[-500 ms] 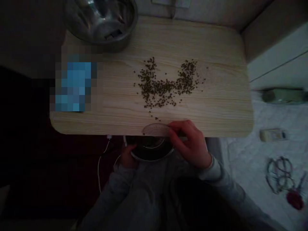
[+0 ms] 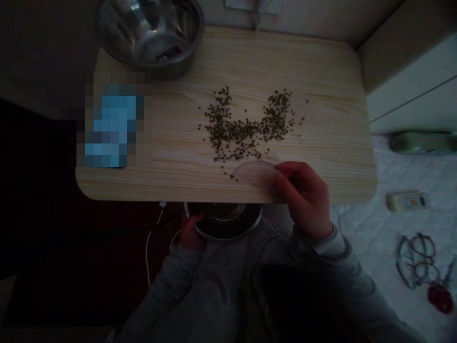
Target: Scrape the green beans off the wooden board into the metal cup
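My right hand (image 2: 305,197) pinches the right end of a clear, half-round plastic protractor (image 2: 255,172), which is over the front of the wooden table. Just beyond it, small dark green beans (image 2: 235,133), which look like mung beans, lie scattered in a rough U shape. Pale grains (image 2: 312,119), perhaps rice, spread to their right. Below the table's front edge, my left hand (image 2: 193,232) grips the left rim of a dark round bowl (image 2: 232,231). The tabletop hides the bowl's far side, and its contents are too dim to make out.
A large steel basin (image 2: 193,57) stands at the table's (image 2: 321,62) back left corner. A blurred-out blue object (image 2: 114,126) lies at the left. On the white bedding to the right are a green bottle (image 2: 421,143), a pale remote-like device (image 2: 409,201) and a coiled cord (image 2: 417,257).
My right hand has moved right and farther onto the table with the protractor, away from the front edge above the bowl. My left hand and the bowl stay put.
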`<act>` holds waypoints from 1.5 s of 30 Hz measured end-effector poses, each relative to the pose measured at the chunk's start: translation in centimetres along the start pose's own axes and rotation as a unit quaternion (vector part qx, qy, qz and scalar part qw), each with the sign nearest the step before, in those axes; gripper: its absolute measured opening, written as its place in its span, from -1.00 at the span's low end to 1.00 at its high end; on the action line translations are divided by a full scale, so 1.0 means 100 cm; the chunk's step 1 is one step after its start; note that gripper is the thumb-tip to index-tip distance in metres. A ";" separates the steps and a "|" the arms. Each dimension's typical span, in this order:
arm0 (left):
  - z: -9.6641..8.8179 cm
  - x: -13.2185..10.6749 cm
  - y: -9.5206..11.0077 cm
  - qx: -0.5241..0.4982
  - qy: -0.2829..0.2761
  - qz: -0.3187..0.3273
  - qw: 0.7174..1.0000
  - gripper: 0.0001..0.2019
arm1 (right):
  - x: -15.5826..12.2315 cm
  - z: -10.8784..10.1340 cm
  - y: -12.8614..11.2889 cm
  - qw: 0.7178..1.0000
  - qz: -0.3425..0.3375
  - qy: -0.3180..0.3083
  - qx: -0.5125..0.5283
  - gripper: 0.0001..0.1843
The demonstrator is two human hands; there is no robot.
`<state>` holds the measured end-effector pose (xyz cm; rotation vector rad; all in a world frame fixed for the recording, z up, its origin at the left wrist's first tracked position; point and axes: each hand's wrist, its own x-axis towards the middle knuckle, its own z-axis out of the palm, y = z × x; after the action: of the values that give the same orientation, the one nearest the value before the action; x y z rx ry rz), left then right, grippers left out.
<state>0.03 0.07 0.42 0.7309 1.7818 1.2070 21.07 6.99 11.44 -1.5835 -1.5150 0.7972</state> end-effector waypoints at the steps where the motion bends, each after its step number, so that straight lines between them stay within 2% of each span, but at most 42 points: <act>1: 0.000 0.000 -0.001 0.007 -0.001 0.006 1.000 -0.85 | 0.002 -0.001 0.001 1.000 0.002 0.009 -0.003 -0.81; 4: -0.001 0.001 -0.002 0.016 -0.012 0.019 1.000 -0.85 | 0.004 0.000 0.002 1.000 0.001 0.012 -0.011 -0.82; 10: 0.000 0.004 0.001 0.019 -0.031 0.037 0.999 -0.92 | 0.004 0.004 -0.004 0.999 -0.008 -0.020 -0.023 -0.82; 14: 0.000 0.003 0.003 0.047 -0.024 0.048 0.997 -0.88 | 0.002 0.003 -0.006 0.999 -0.012 -0.047 -0.024 -0.81; 20: -0.004 0.003 -0.003 0.064 -0.046 0.096 0.992 -0.87 | 0.001 0.004 -0.006 0.999 -0.015 -0.036 -0.034 -0.80; 23: -0.004 0.004 -0.004 0.070 -0.051 0.107 0.990 -0.86 | -0.001 0.004 -0.008 0.998 -0.012 -0.057 -0.038 -0.80; 26: -0.003 0.004 0.000 0.069 -0.054 0.102 0.991 -0.88 | -0.003 0.004 -0.009 0.997 -0.008 -0.075 -0.034 -0.79; 34: 0.000 0.001 0.013 0.058 -0.039 0.058 0.996 -0.88 | -0.007 0.000 -0.010 0.998 -0.018 -0.045 -0.051 -0.80; 41: -0.004 0.002 -0.003 0.050 -0.033 0.066 0.996 -0.83 | -0.014 0.004 -0.013 0.995 -0.023 -0.089 -0.051 -0.79; 45: -0.007 0.002 -0.012 0.054 -0.031 0.057 0.996 -0.84 | -0.016 0.005 -0.013 0.994 -0.029 -0.087 -0.054 -0.79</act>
<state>-0.68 -0.51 -0.64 0.9341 1.7851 1.1546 19.86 5.43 12.22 -1.5744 -1.7475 0.8524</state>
